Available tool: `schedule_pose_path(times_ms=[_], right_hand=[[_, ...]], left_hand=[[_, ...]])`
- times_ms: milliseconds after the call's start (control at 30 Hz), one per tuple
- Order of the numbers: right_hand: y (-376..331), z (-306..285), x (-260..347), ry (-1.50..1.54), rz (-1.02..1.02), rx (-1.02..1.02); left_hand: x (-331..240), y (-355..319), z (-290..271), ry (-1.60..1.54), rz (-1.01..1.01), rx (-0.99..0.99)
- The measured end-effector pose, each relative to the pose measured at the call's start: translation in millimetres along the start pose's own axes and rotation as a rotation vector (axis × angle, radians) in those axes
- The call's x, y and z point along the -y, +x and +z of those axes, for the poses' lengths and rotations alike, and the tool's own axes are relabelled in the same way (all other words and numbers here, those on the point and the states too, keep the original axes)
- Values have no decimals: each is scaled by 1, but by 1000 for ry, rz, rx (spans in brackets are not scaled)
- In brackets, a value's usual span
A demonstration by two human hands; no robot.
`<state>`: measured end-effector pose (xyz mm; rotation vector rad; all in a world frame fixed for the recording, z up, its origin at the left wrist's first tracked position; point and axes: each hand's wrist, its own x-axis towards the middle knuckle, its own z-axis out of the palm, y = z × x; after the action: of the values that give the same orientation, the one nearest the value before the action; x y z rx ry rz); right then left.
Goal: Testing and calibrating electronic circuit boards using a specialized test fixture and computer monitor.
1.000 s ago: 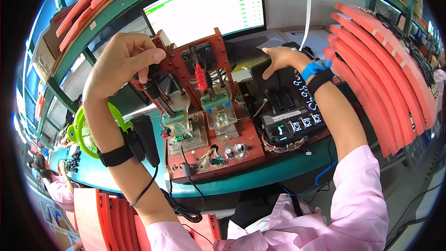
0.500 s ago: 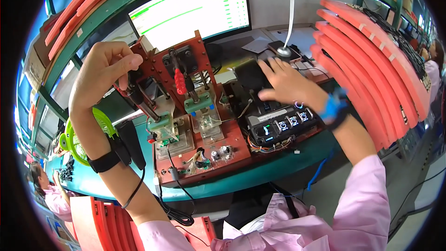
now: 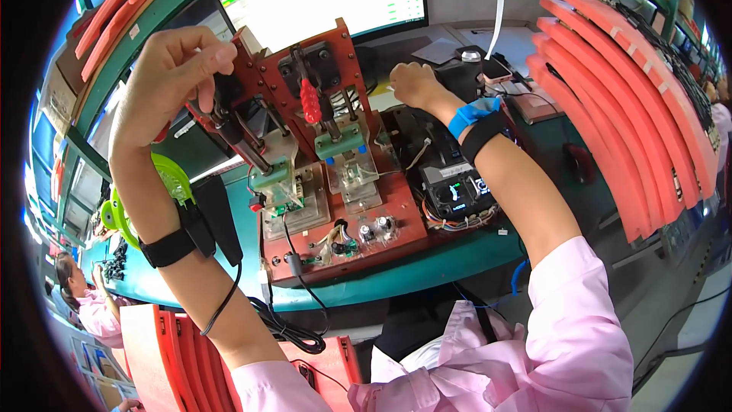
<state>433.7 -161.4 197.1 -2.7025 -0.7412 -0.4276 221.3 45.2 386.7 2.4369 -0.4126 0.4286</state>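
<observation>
Left grip (image 3: 174,76): curled at the clamp (image 3: 227,127); grasp hidden, couldn't tell.
Right grip (image 3: 418,85): curled; couldn't tell either.
Jig (image 3: 404,215): stood on the tabletop (image 3: 366,291).
Screen (image 3: 328,1): showed green-marked rows, unreadable.

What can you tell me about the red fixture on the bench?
The red fixture stands upright on the teal bench. Its boxy base, apparently painted metal, carries red back plates, slim rods, green blocks and clear plates in two sets. A red-gripped handle hangs down at the right set. Silvery knobs sit near the front edge, beside wires. The left hand is curled at the left set's top; whether it grips anything is hidden.
</observation>
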Motion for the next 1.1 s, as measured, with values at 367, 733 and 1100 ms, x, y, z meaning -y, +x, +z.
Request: schedule_pose_path(times_ms=[367,733,1100], right_hand=[[0,-19,-6,230,-54,173],[0,-10,12,45,118,187],[-4,-28,13,119,158,297]], left_hand=[[35,-24,19,-95,483,-404],[31,-17,45,-487,666,-782],[33,-23,40,-430,552,-730]])
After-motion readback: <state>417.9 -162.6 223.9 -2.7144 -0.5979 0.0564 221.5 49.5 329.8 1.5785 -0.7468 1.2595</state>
